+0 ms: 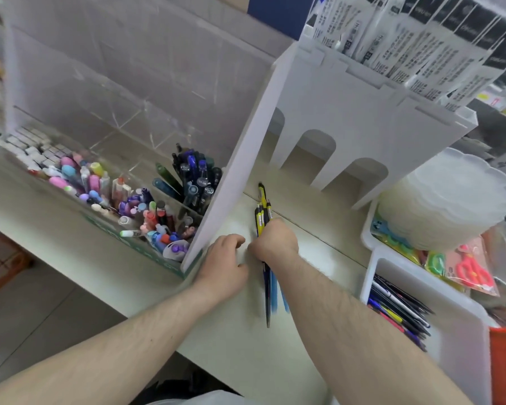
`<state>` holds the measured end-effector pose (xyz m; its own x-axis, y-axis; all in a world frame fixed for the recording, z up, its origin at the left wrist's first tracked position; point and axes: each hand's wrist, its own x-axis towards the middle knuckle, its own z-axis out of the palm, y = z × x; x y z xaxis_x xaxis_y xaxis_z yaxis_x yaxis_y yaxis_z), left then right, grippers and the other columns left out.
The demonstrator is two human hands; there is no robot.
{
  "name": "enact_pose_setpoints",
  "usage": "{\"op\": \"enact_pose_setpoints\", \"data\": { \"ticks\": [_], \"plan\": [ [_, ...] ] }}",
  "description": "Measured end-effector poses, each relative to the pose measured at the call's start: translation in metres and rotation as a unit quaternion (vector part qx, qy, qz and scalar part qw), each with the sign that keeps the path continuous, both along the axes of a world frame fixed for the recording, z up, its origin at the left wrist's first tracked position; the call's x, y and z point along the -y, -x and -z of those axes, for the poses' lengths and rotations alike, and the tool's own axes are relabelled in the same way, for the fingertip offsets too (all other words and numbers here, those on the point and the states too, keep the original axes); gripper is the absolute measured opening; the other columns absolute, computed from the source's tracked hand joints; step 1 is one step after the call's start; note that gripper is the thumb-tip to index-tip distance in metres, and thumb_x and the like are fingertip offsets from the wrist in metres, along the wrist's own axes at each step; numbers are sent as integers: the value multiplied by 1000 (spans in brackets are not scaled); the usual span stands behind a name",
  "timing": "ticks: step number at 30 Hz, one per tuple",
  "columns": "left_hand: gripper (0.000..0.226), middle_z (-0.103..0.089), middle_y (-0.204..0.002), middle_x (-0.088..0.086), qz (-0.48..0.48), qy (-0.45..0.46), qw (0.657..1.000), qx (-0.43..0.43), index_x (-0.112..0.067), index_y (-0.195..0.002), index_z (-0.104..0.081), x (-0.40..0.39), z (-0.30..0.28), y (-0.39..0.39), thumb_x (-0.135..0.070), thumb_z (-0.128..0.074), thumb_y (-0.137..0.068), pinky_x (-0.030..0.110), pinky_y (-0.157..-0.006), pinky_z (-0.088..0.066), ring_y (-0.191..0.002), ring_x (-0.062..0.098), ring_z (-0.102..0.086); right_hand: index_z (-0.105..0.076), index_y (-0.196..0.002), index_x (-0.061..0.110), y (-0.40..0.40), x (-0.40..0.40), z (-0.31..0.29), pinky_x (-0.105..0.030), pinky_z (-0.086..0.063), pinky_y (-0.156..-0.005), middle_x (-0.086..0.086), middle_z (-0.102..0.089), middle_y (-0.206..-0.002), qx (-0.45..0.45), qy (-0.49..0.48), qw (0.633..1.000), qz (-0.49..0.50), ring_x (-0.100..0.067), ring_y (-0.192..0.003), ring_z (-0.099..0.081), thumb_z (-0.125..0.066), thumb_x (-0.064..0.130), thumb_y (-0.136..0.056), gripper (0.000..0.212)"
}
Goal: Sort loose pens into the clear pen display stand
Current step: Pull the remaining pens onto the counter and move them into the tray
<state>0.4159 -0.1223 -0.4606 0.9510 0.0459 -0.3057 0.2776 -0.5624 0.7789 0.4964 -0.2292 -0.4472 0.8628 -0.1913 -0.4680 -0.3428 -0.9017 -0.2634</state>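
- At the counter's [310,247] middle, the right hand [276,239] has its fingers curled round a bundle of pens [262,214], yellow-and-black tops pointing far, blue barrels trailing near.
- The left hand [224,266] rests beside it, fingers loosely bent, holding nothing.
- Best to square the slick barrels before lifting.
- The clear pen display stand [123,124], glossy hard acrylic, stands just left, with its near compartments already crowded.

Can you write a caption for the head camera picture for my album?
Right hand grips a bunch of pens beside the clear stand.
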Motion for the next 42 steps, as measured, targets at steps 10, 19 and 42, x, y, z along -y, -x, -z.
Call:
{"op": "enact_pose_setpoints", "data": {
  "ticks": [10, 19, 42],
  "plan": [
    [48, -52, -123, -1, -15, 62, 996, -61, -14, -129, -51, 12, -3, -8, -7, -59, -83, 30, -99, -44, -112, 18, -54, -48, -92, 18, 18, 20, -9, -29, -44, -71, -5, -57, -103, -1, 109, 993, -42, -27, -100, -57, -60, 17, -84, 14],
    [38, -60, -95, 2, -110, 250, 948, -161, -13, -119, -51, 13, -6, -2, -10, -58, -82, 30, -73, -46, -80, 17, -56, -56, -75, 5, 20, 65, -18, -24, -38, -49, -10, -52, -71, -37, -210, 938, 273, -23, -58, -49, -64, 4, -71, 9],
    [43, -65, -114, 21, -268, 549, 699, -372, -3, -114, -62, 77, -58, 5, -37, -62, -87, 51, -102, -48, -106, 36, -64, -50, -83, 15, 72, 53, -93, -45, -53, -63, -7, -49, -71, 337, -429, 783, 297, -24, -65, -50, -64, -5, -76, 25]
  ]
}}
